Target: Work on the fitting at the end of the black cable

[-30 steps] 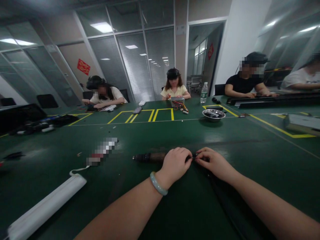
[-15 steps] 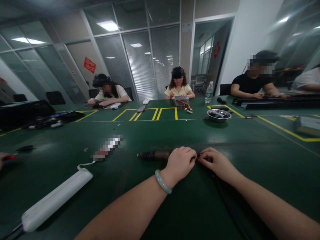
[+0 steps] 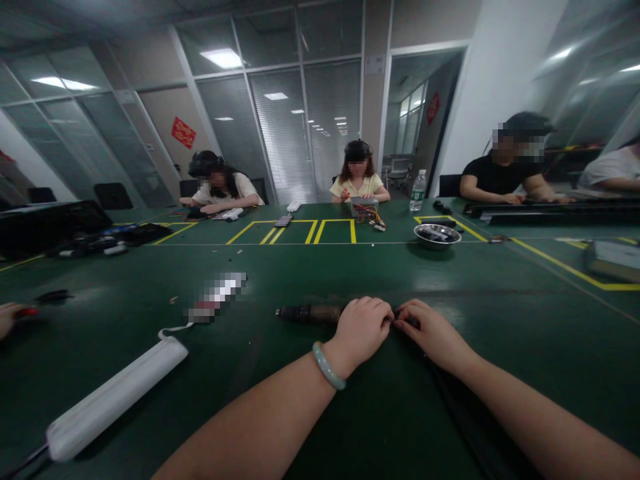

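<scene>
A dark inline electric screwdriver [image 3: 315, 314] lies on the green table [image 3: 310, 273], its bit end pointing left. My left hand [image 3: 364, 330], with a pale green bangle [image 3: 327, 367] on the wrist, is wrapped over the rear of the tool. Close beside it, my right hand [image 3: 433, 333] has thumb and fingertips pinched together at the tool's tail, where a dark cable [image 3: 453, 403] runs off toward me. The fingertips of both hands almost meet. My fingers hide the exact joint between cable and tool.
At left lies a long white bar [image 3: 117, 400] with a strap and cord. Farther off are a metal bowl [image 3: 437, 237], a water bottle [image 3: 418, 191] and a grey box with coloured wires [image 3: 365, 207]. Several people sit around; another person's hand [image 3: 7, 319] shows at far left.
The view has shifted slightly. Both hands stay at the screwdriver's tail, and the right fingers have moved only a little.
</scene>
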Demonstrator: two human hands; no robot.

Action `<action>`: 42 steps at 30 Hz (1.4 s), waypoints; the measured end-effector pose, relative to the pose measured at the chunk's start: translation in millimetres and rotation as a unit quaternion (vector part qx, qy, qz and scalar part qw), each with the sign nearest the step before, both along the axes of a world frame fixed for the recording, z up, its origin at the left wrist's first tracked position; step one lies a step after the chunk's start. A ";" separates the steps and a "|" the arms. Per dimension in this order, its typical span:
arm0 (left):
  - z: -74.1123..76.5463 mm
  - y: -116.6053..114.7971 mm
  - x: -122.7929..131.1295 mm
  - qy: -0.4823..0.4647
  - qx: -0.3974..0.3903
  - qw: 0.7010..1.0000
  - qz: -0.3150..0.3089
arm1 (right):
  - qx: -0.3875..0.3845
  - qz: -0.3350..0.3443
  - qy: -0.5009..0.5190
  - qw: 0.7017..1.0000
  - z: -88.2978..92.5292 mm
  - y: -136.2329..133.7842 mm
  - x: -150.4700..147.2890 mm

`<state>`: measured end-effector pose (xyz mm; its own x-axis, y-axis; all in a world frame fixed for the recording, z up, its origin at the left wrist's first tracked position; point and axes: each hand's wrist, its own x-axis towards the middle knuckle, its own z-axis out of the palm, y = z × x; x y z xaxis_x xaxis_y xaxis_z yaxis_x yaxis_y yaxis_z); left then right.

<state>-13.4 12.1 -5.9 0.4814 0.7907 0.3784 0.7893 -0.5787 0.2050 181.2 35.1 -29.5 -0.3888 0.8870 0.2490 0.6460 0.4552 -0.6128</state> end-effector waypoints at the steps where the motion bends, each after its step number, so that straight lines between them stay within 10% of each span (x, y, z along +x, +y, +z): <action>1: 0.3 -0.3 -0.4 -0.002 0.000 1.000 -0.001 | 0.000 0.000 -0.002 1.000 0.0 0.2 0.0; 24: 3.4 1.8 0.8 -0.023 0.024 0.998 -0.061 | 0.032 -0.124 -0.094 0.987 9.0 16.2 14.5; 32: 1.3 0.4 -7.0 -0.035 -0.025 0.996 -0.079 | 0.011 -0.341 -0.153 0.927 18.4 10.5 164.3; 42: -14.6 7.0 -10.9 -0.040 -0.165 0.982 -0.085 | -0.126 -0.647 -0.097 0.746 2.2 -63.9 332.7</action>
<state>-24.3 19.1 -20.6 0.5958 0.7877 0.1567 0.6610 -0.5918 0.4615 514.0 -28.9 -27.4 0.8267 0.5593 0.0610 0.5312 -0.7403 -0.4120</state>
